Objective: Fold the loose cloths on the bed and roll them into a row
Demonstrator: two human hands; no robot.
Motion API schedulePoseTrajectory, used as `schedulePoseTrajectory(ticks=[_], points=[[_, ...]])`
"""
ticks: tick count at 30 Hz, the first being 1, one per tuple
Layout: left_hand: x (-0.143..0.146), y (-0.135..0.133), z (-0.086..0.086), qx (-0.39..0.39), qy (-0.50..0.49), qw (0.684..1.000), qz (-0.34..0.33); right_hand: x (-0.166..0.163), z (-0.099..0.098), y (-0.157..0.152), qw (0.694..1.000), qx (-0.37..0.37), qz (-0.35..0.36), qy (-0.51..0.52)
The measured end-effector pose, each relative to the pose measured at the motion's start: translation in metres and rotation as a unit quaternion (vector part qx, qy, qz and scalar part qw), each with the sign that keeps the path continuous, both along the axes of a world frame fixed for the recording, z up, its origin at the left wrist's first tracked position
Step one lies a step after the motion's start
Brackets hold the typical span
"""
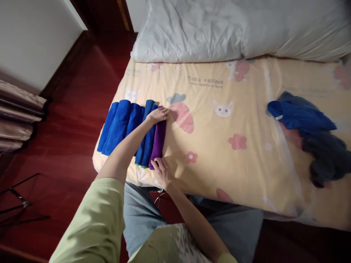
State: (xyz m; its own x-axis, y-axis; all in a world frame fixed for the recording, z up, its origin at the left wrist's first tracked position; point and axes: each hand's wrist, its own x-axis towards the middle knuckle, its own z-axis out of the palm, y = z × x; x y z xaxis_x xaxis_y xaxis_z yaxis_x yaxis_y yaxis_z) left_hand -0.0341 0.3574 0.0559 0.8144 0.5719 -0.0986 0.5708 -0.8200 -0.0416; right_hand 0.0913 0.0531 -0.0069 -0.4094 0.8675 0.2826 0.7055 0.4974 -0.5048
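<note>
A purple rolled towel [159,140] lies upright in my view at the right end of a row of rolled cloths on the bed. My left hand [159,114] is at its far end, fingers curled over it. At the near end, my right hand [161,171] has its fingers bent onto the roll's edge. Left of the purple roll, and touching it, lie darker blue rolled towels [149,142]. Brighter blue rolled towels [120,117] continue the row to the bed's left edge. My left forearm crosses over and partly hides the middle rolls.
The bed [208,146] has a yellow rabbit-and-carrot sheet. A loose pile of blue and dark cloths [307,124] lies at the right. A grey-white quilt [219,33] covers the far side. On the left floor are a black metal stand [22,201] and a curtain [16,117].
</note>
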Motion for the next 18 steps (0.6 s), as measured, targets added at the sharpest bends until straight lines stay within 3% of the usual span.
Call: schedulePoseTrajectory(ticks=[3, 8, 12, 18], points=[[0.018, -0.039, 0.005, 0.009, -0.023, 0.991, 0.132, 0.000, 0.006, 0.000, 1.000, -0.016, -0.002, -0.010], [0.053, -0.134, 0.001, 0.010, -0.050, 0.943, 0.328, -0.001, 0.016, -0.015, 0.995, -0.044, -0.058, 0.063], [0.063, -0.183, -0.013, 0.020, -0.085, 0.929, 0.359, -0.010, 0.024, -0.029, 0.969, -0.087, -0.122, 0.195], [0.056, -0.196, -0.020, 0.010, -0.174, 0.904, 0.389, -0.033, 0.027, -0.031, 0.879, -0.120, -0.255, 0.385]])
